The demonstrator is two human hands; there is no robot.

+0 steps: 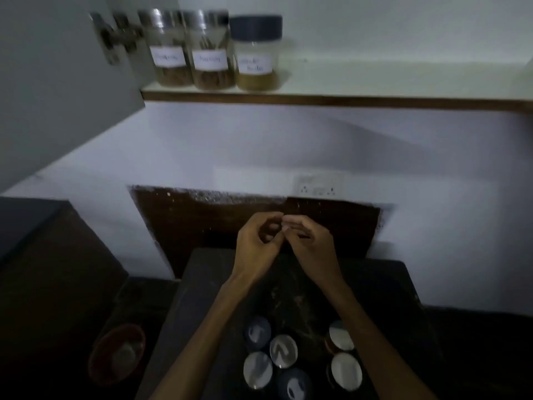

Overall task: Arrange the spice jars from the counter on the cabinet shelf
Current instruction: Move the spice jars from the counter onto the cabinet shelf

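Observation:
Three labelled spice jars stand in a row at the left end of the cabinet shelf [375, 79]: two with silver lids [168, 50] [210, 53] and one with a dark lid [256, 53]. Several more jars, seen from above by their silver [283, 350] and dark [257, 332] lids, sit on the dark counter [202, 298] below my forearms. My left hand [256, 243] and my right hand [311, 243] are raised together above the counter, fingertips touching, fingers loosely curled. Neither holds a jar.
The open grey cabinet door [57, 82] hangs at the upper left with its hinge beside the jars. A wall socket [318, 184] sits above a dark backsplash panel [202, 220]. A round reddish bowl [118, 353] lies low at the left.

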